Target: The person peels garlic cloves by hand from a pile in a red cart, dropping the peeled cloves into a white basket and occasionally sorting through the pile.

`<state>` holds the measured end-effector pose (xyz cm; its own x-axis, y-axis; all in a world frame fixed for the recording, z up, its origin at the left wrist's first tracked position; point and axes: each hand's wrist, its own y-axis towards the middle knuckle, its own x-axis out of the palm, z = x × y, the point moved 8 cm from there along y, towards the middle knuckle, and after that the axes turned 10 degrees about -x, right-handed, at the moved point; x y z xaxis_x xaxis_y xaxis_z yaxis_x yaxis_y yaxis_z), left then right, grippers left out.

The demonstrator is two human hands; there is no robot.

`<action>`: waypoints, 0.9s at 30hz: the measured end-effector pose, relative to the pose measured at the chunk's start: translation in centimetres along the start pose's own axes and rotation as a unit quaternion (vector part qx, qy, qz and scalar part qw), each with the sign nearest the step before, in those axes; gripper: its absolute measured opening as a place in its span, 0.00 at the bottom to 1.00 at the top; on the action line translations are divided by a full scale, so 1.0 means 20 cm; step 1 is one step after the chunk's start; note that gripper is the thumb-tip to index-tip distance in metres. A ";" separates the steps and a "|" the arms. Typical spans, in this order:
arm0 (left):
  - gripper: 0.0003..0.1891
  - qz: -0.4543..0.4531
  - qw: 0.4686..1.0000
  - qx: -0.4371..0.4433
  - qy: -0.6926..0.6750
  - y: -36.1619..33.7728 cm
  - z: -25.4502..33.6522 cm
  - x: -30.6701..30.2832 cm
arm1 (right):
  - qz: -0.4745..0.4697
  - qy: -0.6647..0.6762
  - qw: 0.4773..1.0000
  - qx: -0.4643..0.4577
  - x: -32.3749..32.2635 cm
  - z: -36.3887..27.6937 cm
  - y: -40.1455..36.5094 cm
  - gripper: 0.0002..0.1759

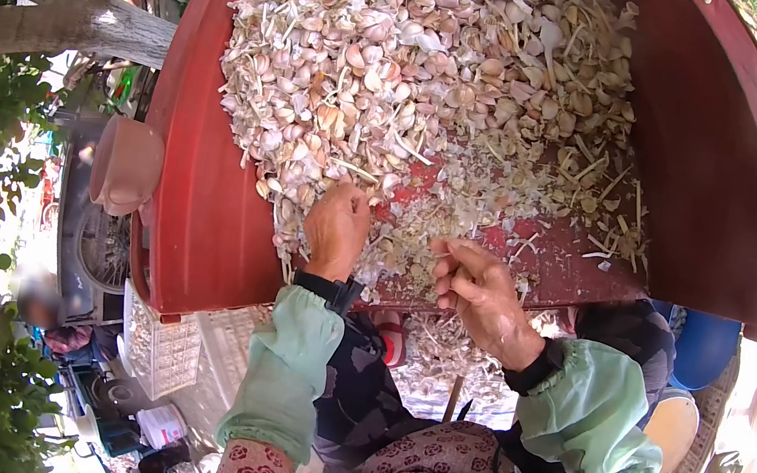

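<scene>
A big heap of garlic cloves (355, 81), pinkish-white and mixed with dry skins and stalks, fills the far and left part of a red tray (210, 156). My left hand (337, 229) is closed at the heap's near edge, its fingers curled down; what they hold, if anything, is hidden. To its right, my right hand (488, 302) hovers above the tray's near edge. Its fingers are loosely bent and apart, with nothing visible in them. Between and beyond both hands lie loose garlic skins (478, 188) and bits of stalk on the red surface.
High red side walls (719, 145) bound the tray. Beneath its near edge, more garlic debris (458, 357) lies by my legs. A white crate (161, 350) stands lower left, a blue tub (705, 350) at right. A tree trunk (82, 22) rises at left.
</scene>
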<state>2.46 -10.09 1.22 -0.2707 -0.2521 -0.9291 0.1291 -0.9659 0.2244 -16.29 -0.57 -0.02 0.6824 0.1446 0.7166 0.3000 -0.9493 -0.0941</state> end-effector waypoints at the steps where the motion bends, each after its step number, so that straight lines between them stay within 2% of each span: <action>1: 0.02 -0.001 1.000 0.003 0.001 -0.04 0.04 -0.04 | 0.001 0.002 1.000 -0.002 -0.01 0.00 0.00 0.28; 3: 0.02 -0.031 0.995 -0.040 -0.086 -0.13 0.07 -0.11 | -0.011 -0.020 1.000 -0.004 -0.01 0.03 0.01 0.33; 4: 0.02 -0.031 0.995 -0.041 -0.084 -0.14 0.04 -0.10 | -0.012 -0.019 1.000 -0.003 -0.02 0.04 0.01 0.33; 6: 0.05 0.030 0.991 0.012 -0.134 -0.17 0.02 -0.13 | -0.022 0.029 0.999 0.011 -0.01 0.08 0.00 0.37; 7: 0.09 0.033 0.992 0.023 -0.117 -0.17 0.01 -0.13 | -0.023 0.030 0.999 0.012 -0.01 0.08 -0.01 0.37; 9: 0.09 0.035 0.994 0.034 -0.099 -0.14 0.00 -0.12 | -0.008 0.078 0.997 0.009 0.00 0.07 -0.02 0.22; 16: 0.09 0.019 0.993 0.109 0.051 -0.04 0.10 0.00 | -0.024 0.053 0.998 -0.010 -0.03 0.07 -0.01 0.22; 18: 0.09 0.045 0.991 0.129 0.009 -0.02 0.07 0.00 | -0.019 0.065 0.998 0.000 -0.04 0.09 -0.01 0.37; 20: 0.09 0.073 0.986 0.148 -0.034 -0.04 0.04 -0.01 | -0.016 0.082 0.996 0.001 -0.06 0.11 0.00 0.36; 22: 0.10 -0.030 0.989 0.012 -0.145 -0.08 -0.06 0.00 | -0.014 0.099 0.995 0.001 -0.05 0.12 0.00 0.36; 23: 0.10 -0.060 0.976 -0.018 -0.209 -0.13 0.04 -0.10 | -0.004 0.108 0.994 0.001 -0.05 0.12 0.00 0.35; 24: 0.10 -0.061 0.976 -0.018 -0.210 -0.19 0.13 -0.18 | 0.006 0.116 0.993 0.001 -0.05 0.12 0.00 0.34; 25: 0.11 -0.099 0.966 0.011 -0.240 -0.25 0.23 -0.22 | 0.007 0.116 0.993 0.002 -0.05 0.12 -0.01 0.34; 27: 0.11 -0.154 0.948 0.052 -0.274 -0.35 0.37 -0.28 | -0.045 0.145 0.988 0.035 0.01 0.13 -0.01 0.29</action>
<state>-3.93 -2.34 6.99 -0.7384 0.0773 -0.6700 -0.1233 -0.9921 0.0215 -14.47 0.37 -1.64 0.4344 0.1330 0.8908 0.4036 -0.9129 -0.0605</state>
